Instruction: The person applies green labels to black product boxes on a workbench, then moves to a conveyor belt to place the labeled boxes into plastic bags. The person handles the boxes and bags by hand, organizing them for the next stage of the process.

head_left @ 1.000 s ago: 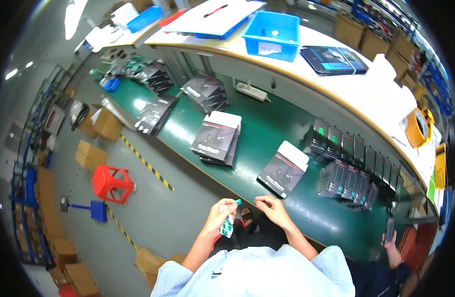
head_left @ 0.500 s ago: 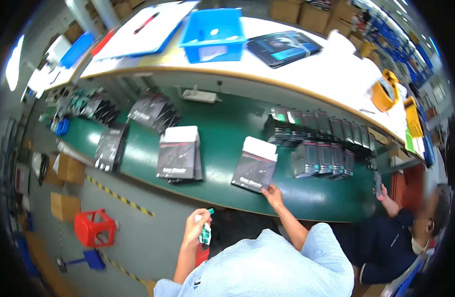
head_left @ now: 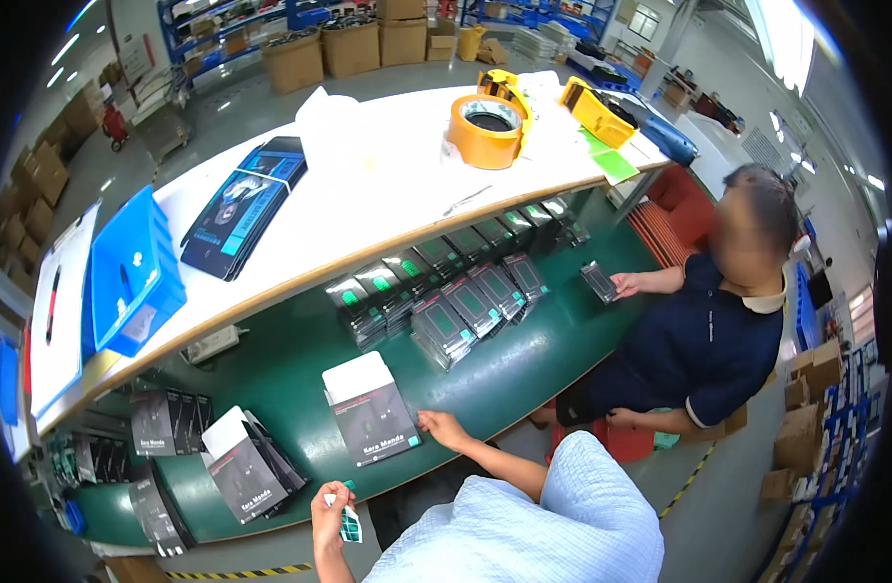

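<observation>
A dark grey carton [head_left: 373, 425] with its white flap folded out lies flat on the green bench. My right hand [head_left: 444, 428] is at its right edge, fingers drawn together on the rim. My left hand [head_left: 327, 517] is raised at the bench's front edge, closed on a small sheet of green-and-white stickers [head_left: 351, 526]; a green tip shows above the fingers. To the left of the carton, a pile of similar cartons [head_left: 249, 478] lies overlapped, the top one with its white flap out.
Stacks of slim dark packages [head_left: 446, 325] stand behind and to the right. A raised white shelf [head_left: 368, 146] holds a blue bin [head_left: 135, 277], orange tape [head_left: 485, 131] and banded dark packs [head_left: 247, 209]. At the right, a co-worker [head_left: 698, 330] holds a small dark package [head_left: 598, 282].
The view has swung to the right, bringing the co-worker further into it. My left hand still holds the stickers, and my right hand stays at the carton's right side.
</observation>
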